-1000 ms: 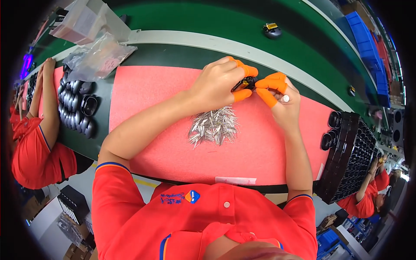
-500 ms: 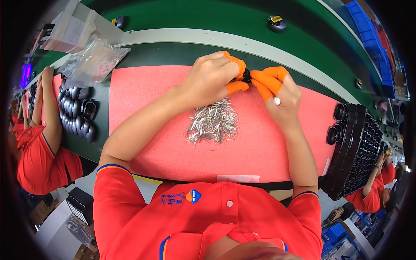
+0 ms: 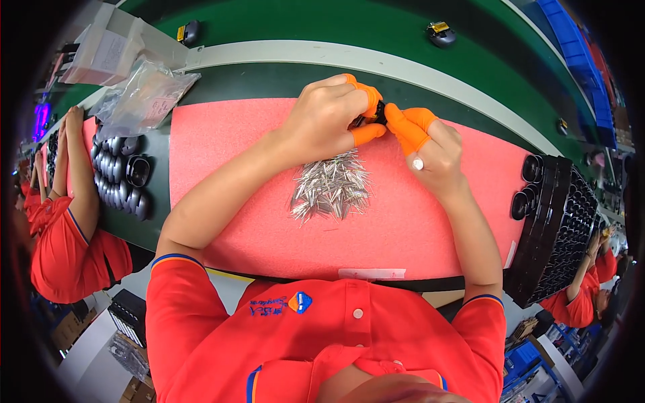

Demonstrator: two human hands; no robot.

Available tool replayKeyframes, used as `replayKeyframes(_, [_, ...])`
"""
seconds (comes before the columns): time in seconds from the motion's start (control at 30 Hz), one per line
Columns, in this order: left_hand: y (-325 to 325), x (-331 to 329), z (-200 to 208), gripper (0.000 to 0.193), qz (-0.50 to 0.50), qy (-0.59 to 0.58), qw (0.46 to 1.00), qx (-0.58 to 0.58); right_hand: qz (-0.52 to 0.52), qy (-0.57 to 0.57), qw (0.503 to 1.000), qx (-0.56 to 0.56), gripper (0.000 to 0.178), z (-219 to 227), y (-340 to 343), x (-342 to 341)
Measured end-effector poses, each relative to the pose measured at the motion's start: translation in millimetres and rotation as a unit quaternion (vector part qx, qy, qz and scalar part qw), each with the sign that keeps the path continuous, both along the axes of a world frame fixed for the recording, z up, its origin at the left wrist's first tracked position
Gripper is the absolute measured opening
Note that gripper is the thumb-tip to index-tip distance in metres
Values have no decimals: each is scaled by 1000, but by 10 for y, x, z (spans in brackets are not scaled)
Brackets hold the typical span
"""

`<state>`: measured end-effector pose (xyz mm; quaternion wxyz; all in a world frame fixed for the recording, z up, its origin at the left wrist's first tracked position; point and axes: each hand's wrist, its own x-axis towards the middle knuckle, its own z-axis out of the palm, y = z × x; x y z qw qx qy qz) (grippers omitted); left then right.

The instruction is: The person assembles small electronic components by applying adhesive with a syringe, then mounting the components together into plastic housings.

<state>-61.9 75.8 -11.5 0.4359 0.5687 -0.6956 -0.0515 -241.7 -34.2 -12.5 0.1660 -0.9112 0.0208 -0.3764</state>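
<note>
Above the far part of the pink foam mat (image 3: 269,228), my left hand (image 3: 326,121) grips a small black plastic part (image 3: 381,112); the fingers hide much of it. Orange finger cots cover fingertips on both hands. My right hand (image 3: 433,141) is pinched at the part's right side, and whatever lies between those fingertips is too small or hidden to make out. A small white round piece (image 3: 418,164) shows against the right hand near the base of the fingers. Just below my left hand, a heap of thin silvery metal pins (image 3: 332,185) lies on the mat.
Dark rounded shells (image 3: 121,174) line the left, below a clear plastic bag (image 3: 144,101) and a translucent bin (image 3: 111,50). Black trays of shells (image 3: 554,228) stand right. A green conveyor belt (image 3: 322,20) carries small devices (image 3: 441,33) behind a pale rail (image 3: 302,52). Co-workers sit both sides.
My right hand has shifted slightly, its fingers now closer together at the black part. My left hand keeps its hold. Devices on the belt have moved a little to the right.
</note>
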Motion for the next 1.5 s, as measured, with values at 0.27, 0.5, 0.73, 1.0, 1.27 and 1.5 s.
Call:
replayKeyframes(0.27, [16, -80, -57, 32, 20, 17, 999, -26, 28, 29, 999, -9, 39, -44, -99, -53])
replayKeyframes(0.5, [46, -90, -32, 34, 28, -9, 999, -30, -20, 34, 999, 25, 40, -148, -21, -107])
replayKeyframes(0.73, [47, -27, -5, 33, -11, -22, 999, -41, 11, 6, 1000, -28, 40, -185, -45, -87])
replayKeyframes(1.0, [52, -3, 16, 32, 3, 22, 999, 44, 9, 20, 1000, -19, 37, -130, -55, -57])
replayKeyframes(1.27, [112, -90, 31, 46, 24, 119, 991, 61, -30, 26, 992, 117, 39, -80, 52, -96])
replayKeyframes(1.5, [115, -105, -1, 32, 42, 105, 992, 58, -46, -6, 992, 113, 45, -92, 63, -51])
